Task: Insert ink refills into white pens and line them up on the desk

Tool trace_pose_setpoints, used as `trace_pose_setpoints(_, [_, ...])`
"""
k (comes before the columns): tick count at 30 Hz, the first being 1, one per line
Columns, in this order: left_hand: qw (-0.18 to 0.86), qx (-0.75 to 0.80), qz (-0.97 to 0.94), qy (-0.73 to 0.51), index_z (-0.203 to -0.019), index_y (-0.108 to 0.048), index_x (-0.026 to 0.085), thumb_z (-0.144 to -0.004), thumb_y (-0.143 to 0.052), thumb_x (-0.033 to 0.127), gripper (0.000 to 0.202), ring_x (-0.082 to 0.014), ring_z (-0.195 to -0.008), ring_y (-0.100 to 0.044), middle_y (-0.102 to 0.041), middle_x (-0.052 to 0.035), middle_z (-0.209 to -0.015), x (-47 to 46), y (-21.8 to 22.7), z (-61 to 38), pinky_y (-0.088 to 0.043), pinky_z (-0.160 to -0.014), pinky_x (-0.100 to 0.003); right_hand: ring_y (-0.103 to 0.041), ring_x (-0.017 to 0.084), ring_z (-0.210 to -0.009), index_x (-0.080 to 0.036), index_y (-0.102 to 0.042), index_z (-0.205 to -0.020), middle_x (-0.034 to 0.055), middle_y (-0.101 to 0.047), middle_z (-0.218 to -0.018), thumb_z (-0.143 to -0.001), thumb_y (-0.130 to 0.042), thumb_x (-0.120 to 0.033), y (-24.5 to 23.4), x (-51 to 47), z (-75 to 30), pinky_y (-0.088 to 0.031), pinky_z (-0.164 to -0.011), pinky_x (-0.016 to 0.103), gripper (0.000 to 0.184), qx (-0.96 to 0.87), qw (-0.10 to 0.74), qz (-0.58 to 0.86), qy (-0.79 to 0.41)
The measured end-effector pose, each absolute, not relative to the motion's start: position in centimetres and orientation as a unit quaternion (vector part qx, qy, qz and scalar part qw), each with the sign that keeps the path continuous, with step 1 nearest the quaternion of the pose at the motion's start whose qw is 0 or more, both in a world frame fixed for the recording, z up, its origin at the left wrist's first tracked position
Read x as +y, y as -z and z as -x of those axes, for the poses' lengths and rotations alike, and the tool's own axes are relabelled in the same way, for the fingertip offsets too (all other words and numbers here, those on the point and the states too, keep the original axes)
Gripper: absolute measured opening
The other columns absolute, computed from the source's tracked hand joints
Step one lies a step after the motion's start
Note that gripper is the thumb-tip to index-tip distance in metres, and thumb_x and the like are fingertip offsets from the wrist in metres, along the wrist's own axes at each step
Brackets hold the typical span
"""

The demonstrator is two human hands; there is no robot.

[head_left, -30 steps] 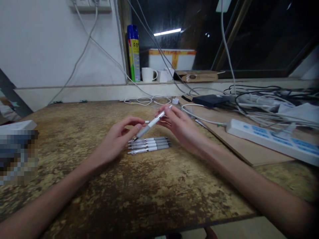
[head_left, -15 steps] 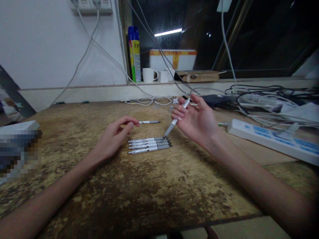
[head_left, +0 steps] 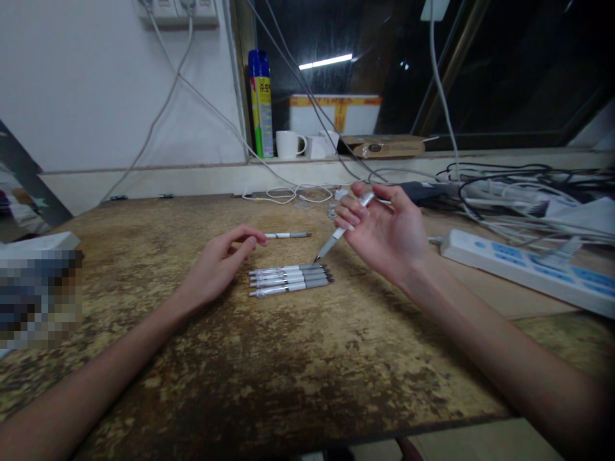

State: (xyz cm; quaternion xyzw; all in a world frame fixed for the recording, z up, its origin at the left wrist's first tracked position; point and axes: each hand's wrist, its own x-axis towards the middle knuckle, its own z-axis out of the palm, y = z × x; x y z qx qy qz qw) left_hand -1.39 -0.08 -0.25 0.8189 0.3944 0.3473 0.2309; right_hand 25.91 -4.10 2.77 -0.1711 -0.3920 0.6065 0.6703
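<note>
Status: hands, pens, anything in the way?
Right hand holding slim white-and-grey pen, tip angled down. Left hand at lone similar pen, grip unclear. Row of similar pens between hands. Long white power strip right, apart from pens.

Pen row [head_left: 291,280] on bench [head_left: 240,384], single pen [head_left: 287,235] behind. Power strip [head_left: 523,269] on board [head_left: 485,298], right. Windowsill [head_left: 294,169] behind: mug [head_left: 287,145] right of spray can [head_left: 261,115].

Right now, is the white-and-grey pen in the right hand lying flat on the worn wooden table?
No, the right hand holds the white-and-grey pen aslant, its grey end pointing down.
</note>
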Motion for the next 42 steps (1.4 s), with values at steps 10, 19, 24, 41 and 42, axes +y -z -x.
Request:
trace_pose_setpoints(10, [0.213,0.4,-0.824,-0.341,-0.109,-0.073,0.023,-0.103,-0.048,0.036,0.029,-0.0218,-0.095,-0.065,-0.074,-0.0042,-0.112,-0.22,0.15,1.35,-0.048,-0.086,-0.035,-0.04,0.018,-0.06,-0.028,-0.054,-0.083,-0.0019,-0.035,-0.064,-0.094,-0.054,-0.046,-2.74,-4.18,-25.96,-0.045,-0.063,0.035,0.021,-0.426,0.678,0.222,-0.556])
trace_pose_setpoints(19, [0.231,0.415,-0.82,-0.319,-0.105,-0.074,0.023,-0.101,-0.049,0.036,0.028,-0.023,-0.092,-0.066,-0.075,-0.0052,-0.111,-0.16,0.22,1.29,-0.049,-0.086,-0.038,-0.039,0.017,-0.059,-0.027,-0.055,-0.085,-0.0022,-0.037,-0.064,-0.095,-0.053,-0.04,-2.83,-4.32,-25.77,-0.044,-0.061,0.034,0.017,-0.407,0.684,0.193,-0.573])
trace_pose_setpoints(24, [0.243,0.412,-0.82,-0.315,-0.104,-0.074,0.022,-0.099,-0.051,0.034,0.026,-0.0241,-0.096,-0.067,-0.076,-0.0063,-0.108,-0.15,0.31,1.23,-0.05,-0.089,-0.04,-0.041,0.017,-0.059,-0.027,-0.055,-0.085,-0.0025,-0.037,-0.063,-0.094,-0.057,-0.047,-2.89,-4.3,-25.84,-0.045,-0.063,0.034,0.022,-0.413,0.685,0.21,-0.562])
trace_pose_setpoints(41, [0.257,0.411,-0.817,-0.311,-0.104,-0.074,0.023,-0.096,-0.053,0.033,0.025,-0.0248,-0.093,-0.069,-0.077,-0.0078,-0.108,-0.31,0.38,1.13,-0.053,-0.087,-0.042,-0.039,0.017,-0.058,-0.027,-0.057,-0.085,-0.0025,-0.033,-0.063,-0.096,-0.054,-0.044,-2.95,-4.34,-25.88,-0.045,-0.062,0.033,0.021,-0.422,0.691,0.221,-0.544])
trace_pose_setpoints(42, [0.258,0.412,-0.817,-0.311,-0.104,-0.074,0.023,-0.096,-0.053,0.033,0.025,-0.0245,-0.093,-0.069,-0.077,-0.0078,-0.108,-0.29,0.41,1.14,-0.053,-0.086,-0.042,-0.039,0.017,-0.058,-0.027,-0.058,-0.085,-0.0024,-0.034,-0.064,-0.096,-0.053,-0.044,-2.94,-4.33,-25.9,-0.045,-0.062,0.033,0.02,-0.42,0.69,0.221,-0.546])
